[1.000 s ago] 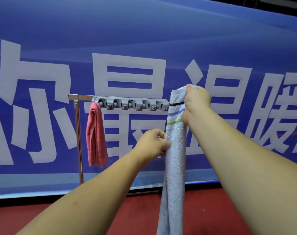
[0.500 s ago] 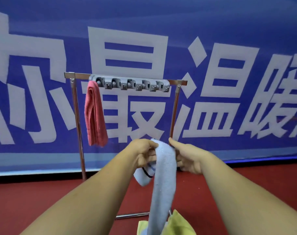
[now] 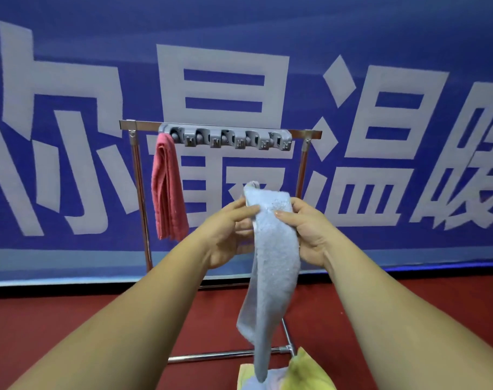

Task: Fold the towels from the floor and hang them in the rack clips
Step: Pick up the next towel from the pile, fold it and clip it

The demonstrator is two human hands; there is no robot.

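A dark red floor (image 3: 70, 319) is spreading across the lower view, and a blue banner (image 3: 70, 52) with large white characters is standing behind it like a wall, meeting the floor along a pale band. A chrome rack (image 3: 139, 192) is standing just before the banner, at twelve o'clock from the hands. A grey clip strip (image 3: 225, 137) is running along its top bar, and a folded pink towel (image 3: 168, 190) is hanging at the strip's nine o'clock end. The left hand (image 3: 228, 232) and the right hand (image 3: 310, 229) are gripping the upper end of a light blue towel (image 3: 273, 263), fingers and thumbs curling round it from either side, below the strip and apart from it. The towel is hanging in a narrow folded length toward six o'clock, its tail dangling over a heap of yellow and pale cloths (image 3: 307, 372) lying by the rack's base bar (image 3: 211, 355). Red floor is stretching on at three and nine o'clock of the rack
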